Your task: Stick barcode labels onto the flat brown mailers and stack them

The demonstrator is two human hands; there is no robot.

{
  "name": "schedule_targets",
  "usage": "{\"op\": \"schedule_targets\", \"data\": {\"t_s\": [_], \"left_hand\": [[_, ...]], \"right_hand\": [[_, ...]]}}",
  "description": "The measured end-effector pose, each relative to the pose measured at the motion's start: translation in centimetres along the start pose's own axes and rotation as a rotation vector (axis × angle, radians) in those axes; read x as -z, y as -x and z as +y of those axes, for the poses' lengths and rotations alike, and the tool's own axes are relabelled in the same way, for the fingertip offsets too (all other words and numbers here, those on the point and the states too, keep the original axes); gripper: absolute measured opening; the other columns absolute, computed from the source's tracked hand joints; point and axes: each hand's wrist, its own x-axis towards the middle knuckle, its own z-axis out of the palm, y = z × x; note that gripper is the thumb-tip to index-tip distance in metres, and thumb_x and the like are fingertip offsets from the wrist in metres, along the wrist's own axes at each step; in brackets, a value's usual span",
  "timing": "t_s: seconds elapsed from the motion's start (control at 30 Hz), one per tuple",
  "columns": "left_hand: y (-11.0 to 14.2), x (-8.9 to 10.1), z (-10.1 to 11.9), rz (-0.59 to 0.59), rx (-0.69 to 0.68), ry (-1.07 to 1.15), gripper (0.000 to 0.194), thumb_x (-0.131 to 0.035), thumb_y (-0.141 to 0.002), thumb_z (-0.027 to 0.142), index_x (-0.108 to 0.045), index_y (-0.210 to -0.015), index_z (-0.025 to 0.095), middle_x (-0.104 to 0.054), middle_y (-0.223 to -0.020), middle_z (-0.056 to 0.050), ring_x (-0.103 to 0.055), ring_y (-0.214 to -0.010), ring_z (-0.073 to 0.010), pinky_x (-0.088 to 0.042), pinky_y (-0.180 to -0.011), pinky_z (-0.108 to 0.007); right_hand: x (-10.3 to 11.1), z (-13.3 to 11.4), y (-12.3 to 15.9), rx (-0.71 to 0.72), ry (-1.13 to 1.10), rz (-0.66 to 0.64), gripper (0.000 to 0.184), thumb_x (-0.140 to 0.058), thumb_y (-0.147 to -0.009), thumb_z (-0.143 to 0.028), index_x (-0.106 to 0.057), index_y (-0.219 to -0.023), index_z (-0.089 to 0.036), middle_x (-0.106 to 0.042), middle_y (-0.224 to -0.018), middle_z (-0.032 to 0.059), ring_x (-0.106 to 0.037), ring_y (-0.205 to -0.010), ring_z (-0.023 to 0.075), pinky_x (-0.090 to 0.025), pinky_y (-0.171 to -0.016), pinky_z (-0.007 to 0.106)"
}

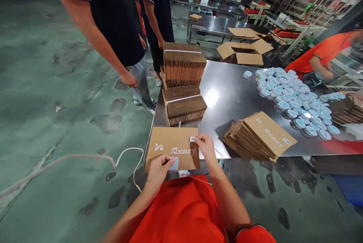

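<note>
A flat brown cardboard box (167,137) printed "beauty" in white lies at the table's near left corner, in front of me. My right hand (205,145) is closed in a pinch at the edge of a small white label (192,139), by the box's upper right corner. Over the box's near edge, my left hand (157,170) pinches a small pale-blue label sheet (174,164) between thumb and fingers. Right of my hands, a leaning pile of similar flat boxes (261,135) has a label on its top one.
Strapped stacks of folded cardboard (185,103) stand behind the box on the metal table (218,84). Many round blue-white tins (295,99) spread at right. An open carton (245,52) is beyond. Two people in dark shirts stand left; a person in orange works right. A white cable (127,149) hangs left.
</note>
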Motion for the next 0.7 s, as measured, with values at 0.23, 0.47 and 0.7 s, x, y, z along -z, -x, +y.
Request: {"op": "schedule_targets", "data": {"t_s": [0.23, 0.47, 0.7], "left_hand": [[0.2, -0.1, -0.2, 0.002, 0.016, 0.024, 0.031, -0.069, -0.059, 0.047, -0.060, -0.060, 0.017, -0.065, -0.061, -0.002, -0.058, -0.059, -0.0163, -0.045, -0.058, -0.026], [0.2, 0.0, -0.3, 0.013, 0.013, 0.037, 0.028, -0.071, -0.058, 0.043, -0.062, -0.060, 0.017, -0.065, -0.060, -0.001, -0.057, -0.058, -0.0157, -0.044, -0.057, -0.026], [0.2, -0.1, -1.1, 0.018, -0.010, 0.012, 0.028, -0.070, -0.060, 0.043, -0.060, -0.058, 0.017, -0.063, -0.057, 0.001, -0.055, -0.055, -0.0141, -0.043, -0.055, -0.024]], "right_hand": [[-0.4, 0.0, 0.0, -0.062, -0.039, 0.039, 0.022, -0.056, -0.071, -0.030, -0.051, -0.051, -0.020, -0.056, -0.060, 0.0008, -0.054, -0.070, 0.0184, -0.042, -0.067, 0.029], [-0.6, -0.3, 0.5, -0.026, 0.070, 0.057, 0.019, -0.058, -0.073, -0.026, -0.055, -0.055, -0.020, -0.058, -0.064, 0.0021, -0.053, -0.068, 0.0176, -0.039, -0.066, 0.029], [-0.9, -0.6, 0.2, -0.127, 0.187, 0.081, 0.037, -0.071, -0.067, -0.038, -0.039, -0.057, -0.023, -0.045, -0.054, -0.0048, -0.041, -0.053, 0.0132, -0.029, -0.054, 0.027]]}}
